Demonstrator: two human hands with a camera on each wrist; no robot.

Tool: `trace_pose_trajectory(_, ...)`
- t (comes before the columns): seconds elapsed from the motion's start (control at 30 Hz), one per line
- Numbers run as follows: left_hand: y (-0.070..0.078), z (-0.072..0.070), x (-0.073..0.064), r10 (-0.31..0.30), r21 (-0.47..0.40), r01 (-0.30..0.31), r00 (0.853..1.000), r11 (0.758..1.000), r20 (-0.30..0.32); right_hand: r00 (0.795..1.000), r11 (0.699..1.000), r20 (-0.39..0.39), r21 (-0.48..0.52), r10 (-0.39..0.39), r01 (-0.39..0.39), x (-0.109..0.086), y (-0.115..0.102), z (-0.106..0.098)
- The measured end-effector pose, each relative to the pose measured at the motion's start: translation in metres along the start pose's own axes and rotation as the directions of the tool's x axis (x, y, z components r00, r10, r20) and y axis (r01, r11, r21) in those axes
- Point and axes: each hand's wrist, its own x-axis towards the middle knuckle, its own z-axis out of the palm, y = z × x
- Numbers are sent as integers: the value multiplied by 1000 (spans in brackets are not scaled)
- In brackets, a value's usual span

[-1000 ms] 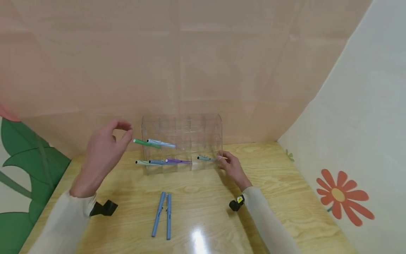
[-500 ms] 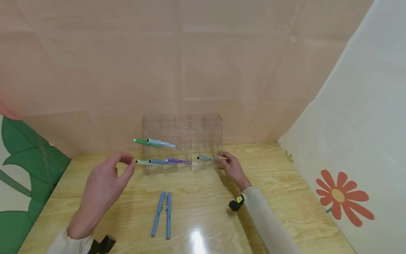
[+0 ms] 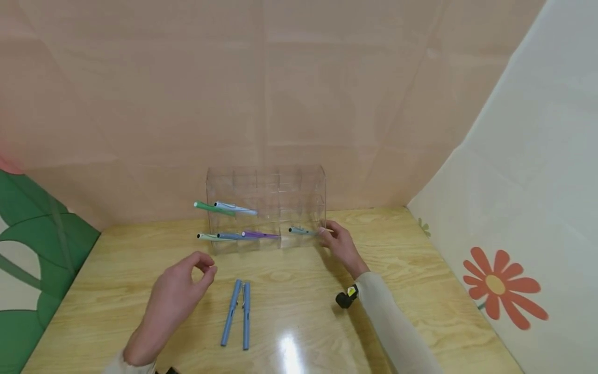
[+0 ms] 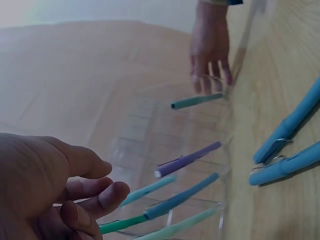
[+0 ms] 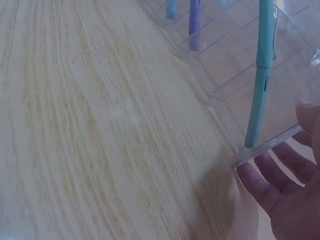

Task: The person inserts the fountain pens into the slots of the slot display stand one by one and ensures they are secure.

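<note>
A clear plastic pen rack (image 3: 289, 174) with a grid of compartments stands at the back of the table. My right hand (image 3: 343, 249) grips its right side wall, thumb inside and fingers outside in the right wrist view. Just inside that wall lies a teal pen (image 5: 260, 90). Green (image 3: 203, 205) and light blue (image 3: 235, 209) pens stick out of a higher row; pale green (image 3: 205, 237), blue (image 3: 229, 236) and purple (image 3: 259, 235) pens lie lower left. My left hand (image 3: 179, 291), fingers loosely bent and holding nothing, hovers left of two blue pens (image 3: 229, 314) (image 3: 246, 317).
The wooden table (image 3: 289, 280) reflects a bright light near its front. A pinkish-brown cloth (image 3: 299, 104) hangs behind the rack. On the right is a white cloth (image 3: 528, 182) with a red flower; green printed leaves (image 3: 42, 249) show on the left.
My left hand has come down from beside the upper green pen toward the two blue pens on the table. The right hand keeps its grip on the rack, and the pens stay put.
</note>
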Motion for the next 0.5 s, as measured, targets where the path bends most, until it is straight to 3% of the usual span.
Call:
trace_pose_trajectory(0.13, -2, 13, 4, -32, 5, 31, 998, 999, 49, 1000, 1000, -13, -16, -5, 5, 1, -3, 1)
trace_pose_trajectory(0.5, -16, 48, 11, -66, -15, 68, 993, 998, 101, 1000, 1000, -17, -5, -2, 2, 0, -1, 1)
